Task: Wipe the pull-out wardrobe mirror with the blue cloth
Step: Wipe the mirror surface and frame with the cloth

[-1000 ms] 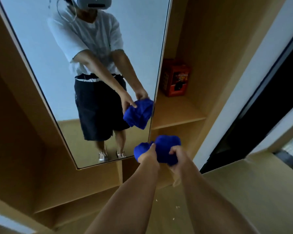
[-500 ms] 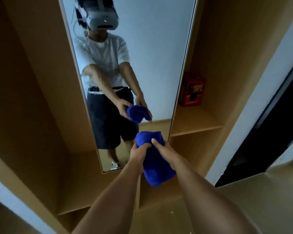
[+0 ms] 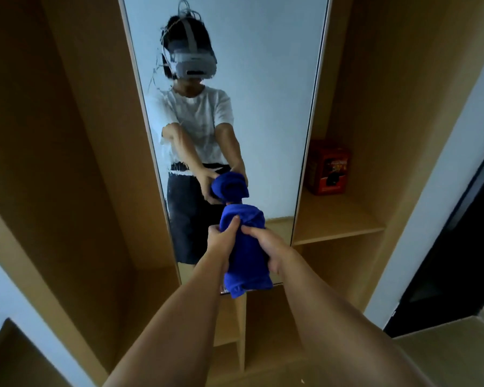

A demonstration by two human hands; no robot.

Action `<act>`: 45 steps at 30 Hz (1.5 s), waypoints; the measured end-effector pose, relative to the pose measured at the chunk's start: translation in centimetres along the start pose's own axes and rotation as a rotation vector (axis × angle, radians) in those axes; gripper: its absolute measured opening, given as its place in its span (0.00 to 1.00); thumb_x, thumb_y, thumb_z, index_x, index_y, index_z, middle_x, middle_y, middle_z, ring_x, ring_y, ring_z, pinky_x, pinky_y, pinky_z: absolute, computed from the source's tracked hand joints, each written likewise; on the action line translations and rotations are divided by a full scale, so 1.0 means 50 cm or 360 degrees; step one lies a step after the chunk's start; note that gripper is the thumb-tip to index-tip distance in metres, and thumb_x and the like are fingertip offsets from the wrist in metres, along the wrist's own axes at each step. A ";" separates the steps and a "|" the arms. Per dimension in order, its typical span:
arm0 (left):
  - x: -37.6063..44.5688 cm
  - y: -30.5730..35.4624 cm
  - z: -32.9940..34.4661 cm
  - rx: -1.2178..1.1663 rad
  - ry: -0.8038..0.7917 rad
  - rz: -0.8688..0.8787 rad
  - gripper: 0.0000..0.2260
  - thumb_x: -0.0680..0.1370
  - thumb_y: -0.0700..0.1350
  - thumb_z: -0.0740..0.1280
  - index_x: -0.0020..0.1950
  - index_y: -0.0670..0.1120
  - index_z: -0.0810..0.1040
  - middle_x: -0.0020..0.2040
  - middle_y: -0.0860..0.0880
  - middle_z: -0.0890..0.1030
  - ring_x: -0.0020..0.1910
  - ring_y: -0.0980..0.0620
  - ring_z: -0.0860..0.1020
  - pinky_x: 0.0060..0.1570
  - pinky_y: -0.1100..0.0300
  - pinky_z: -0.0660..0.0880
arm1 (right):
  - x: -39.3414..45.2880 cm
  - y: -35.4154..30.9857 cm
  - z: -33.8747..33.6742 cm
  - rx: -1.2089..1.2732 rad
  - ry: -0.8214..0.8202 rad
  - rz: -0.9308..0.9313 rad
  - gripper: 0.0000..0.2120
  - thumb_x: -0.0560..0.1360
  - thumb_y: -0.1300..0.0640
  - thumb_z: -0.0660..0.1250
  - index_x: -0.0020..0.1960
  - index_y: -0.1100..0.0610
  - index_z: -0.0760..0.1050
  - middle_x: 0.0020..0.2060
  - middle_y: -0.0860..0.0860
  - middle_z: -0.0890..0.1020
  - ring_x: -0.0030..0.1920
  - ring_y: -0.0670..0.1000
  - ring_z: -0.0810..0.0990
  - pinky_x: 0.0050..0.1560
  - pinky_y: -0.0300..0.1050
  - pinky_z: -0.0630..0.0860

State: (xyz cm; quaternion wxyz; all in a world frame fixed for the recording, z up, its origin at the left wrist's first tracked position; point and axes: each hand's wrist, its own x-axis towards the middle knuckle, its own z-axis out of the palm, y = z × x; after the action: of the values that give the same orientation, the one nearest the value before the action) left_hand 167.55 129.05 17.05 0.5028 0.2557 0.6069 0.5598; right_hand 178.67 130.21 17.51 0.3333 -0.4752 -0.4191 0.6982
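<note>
- my left hand (image 3: 221, 238) and right hand (image 3: 266, 244) both grip the blue cloth (image 3: 245, 251), fingers curled round the bunched fabric, thumbs near the top.
- the cloth is rolled into a thick wad, held out in front of the lower part of the mirror (image 3: 263, 79); i cannot tell whether its far end touches the glass.
- both forearms are stretched forward and close together, wrists angled inward toward the wad.
- to do this step well, i judge the cloth should be flattened into a broad pad, so more fabric meets the glass than a rolled tip would.
- one hand could then press it flat while i sweep in overlapping passes, top down.
- there are whitish smears on the left side of the glass, which probably need firmer pressure.
- the mirror stands pulled out between wooden wardrobe (image 3: 81, 163) compartments; a red box (image 3: 329, 167) sits on the shelf (image 3: 338, 222) to its right, well apart from the hands.
</note>
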 end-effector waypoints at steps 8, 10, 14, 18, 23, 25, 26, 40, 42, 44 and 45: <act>-0.050 0.042 0.038 -0.0045 -0.0106 0.0166 0.18 0.81 0.55 0.55 0.68 0.55 0.70 0.59 0.43 0.78 0.54 0.43 0.77 0.55 0.47 0.75 | -0.012 -0.037 0.018 -0.0204 0.0002 -0.0297 0.14 0.71 0.58 0.69 0.57 0.55 0.77 0.47 0.56 0.84 0.48 0.58 0.82 0.51 0.53 0.79; -0.066 0.058 0.030 -0.0256 -0.0140 -0.0053 0.23 0.78 0.64 0.54 0.55 0.49 0.80 0.47 0.43 0.82 0.47 0.44 0.80 0.40 0.51 0.76 | -0.017 -0.051 0.008 -0.0348 -0.0085 -0.0335 0.14 0.69 0.54 0.73 0.54 0.52 0.78 0.47 0.54 0.84 0.48 0.57 0.82 0.53 0.55 0.79; -0.073 0.083 0.038 -0.0369 -0.0083 0.0054 0.27 0.75 0.69 0.54 0.46 0.49 0.81 0.41 0.45 0.83 0.44 0.46 0.80 0.39 0.54 0.75 | -0.023 -0.079 0.020 -0.0486 -0.0008 -0.0663 0.10 0.68 0.47 0.73 0.47 0.44 0.76 0.43 0.47 0.83 0.45 0.50 0.82 0.43 0.44 0.77; -0.082 0.138 0.044 -0.0395 -0.0072 0.0302 0.24 0.76 0.67 0.53 0.50 0.52 0.81 0.48 0.46 0.83 0.48 0.48 0.80 0.43 0.55 0.75 | -0.023 -0.118 0.057 -0.0364 0.0162 -0.0946 0.09 0.70 0.51 0.70 0.50 0.43 0.76 0.45 0.46 0.83 0.48 0.51 0.81 0.51 0.50 0.78; -0.075 0.241 0.011 -0.0175 0.0281 0.0746 0.22 0.80 0.60 0.51 0.55 0.47 0.79 0.51 0.43 0.81 0.48 0.45 0.79 0.44 0.52 0.77 | -0.042 -0.224 0.102 -0.0786 0.0417 -0.1295 0.19 0.71 0.51 0.69 0.61 0.52 0.73 0.51 0.51 0.81 0.51 0.54 0.79 0.55 0.53 0.76; -0.071 0.286 -0.010 -0.0103 0.0529 0.0972 0.22 0.81 0.57 0.52 0.55 0.46 0.80 0.45 0.47 0.81 0.45 0.46 0.79 0.39 0.57 0.74 | -0.054 -0.273 0.120 -0.0917 0.0526 -0.1405 0.20 0.72 0.49 0.68 0.62 0.53 0.71 0.51 0.52 0.81 0.50 0.55 0.79 0.52 0.52 0.76; -0.069 0.307 -0.021 -0.0058 0.0671 0.1077 0.21 0.81 0.55 0.52 0.55 0.45 0.80 0.43 0.50 0.80 0.45 0.47 0.79 0.36 0.60 0.72 | -0.059 -0.296 0.128 -0.0979 0.0600 -0.1460 0.21 0.72 0.48 0.67 0.63 0.53 0.70 0.51 0.52 0.80 0.50 0.56 0.79 0.51 0.51 0.76; 0.008 0.518 -0.106 -0.0125 0.0824 0.1249 0.19 0.82 0.53 0.51 0.65 0.48 0.74 0.58 0.49 0.78 0.57 0.49 0.74 0.57 0.54 0.70 | -0.092 -0.542 0.239 -0.1288 0.1377 -0.2279 0.24 0.71 0.56 0.69 0.66 0.55 0.68 0.55 0.53 0.76 0.46 0.56 0.79 0.38 0.45 0.71; 0.013 0.545 -0.102 -0.0157 0.0758 0.1292 0.19 0.82 0.54 0.51 0.61 0.48 0.77 0.46 0.55 0.77 0.49 0.52 0.74 0.49 0.56 0.68 | -0.094 -0.569 0.249 -0.1299 0.1427 -0.2336 0.24 0.71 0.57 0.68 0.66 0.56 0.68 0.55 0.54 0.76 0.46 0.57 0.78 0.40 0.48 0.73; 0.019 0.574 -0.098 -0.0180 0.0676 0.1296 0.19 0.82 0.55 0.50 0.59 0.48 0.77 0.38 0.58 0.73 0.46 0.53 0.73 0.48 0.56 0.68 | -0.095 -0.598 0.258 -0.1331 0.1486 -0.2398 0.25 0.72 0.56 0.68 0.67 0.55 0.67 0.56 0.54 0.76 0.48 0.56 0.78 0.43 0.50 0.75; 0.022 0.590 -0.097 -0.0196 0.0642 0.1295 0.20 0.82 0.55 0.50 0.60 0.48 0.77 0.38 0.58 0.72 0.46 0.52 0.73 0.48 0.56 0.68 | -0.095 -0.614 0.262 -0.1355 0.1519 -0.2434 0.25 0.72 0.56 0.68 0.68 0.55 0.67 0.57 0.53 0.76 0.49 0.56 0.78 0.45 0.51 0.75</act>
State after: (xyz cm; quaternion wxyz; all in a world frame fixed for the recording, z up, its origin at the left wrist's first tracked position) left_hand 155.35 135.13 43.66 0.1283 0.3288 0.5085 0.7855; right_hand 169.92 135.65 49.60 0.6287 -0.3883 -0.6501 -0.1769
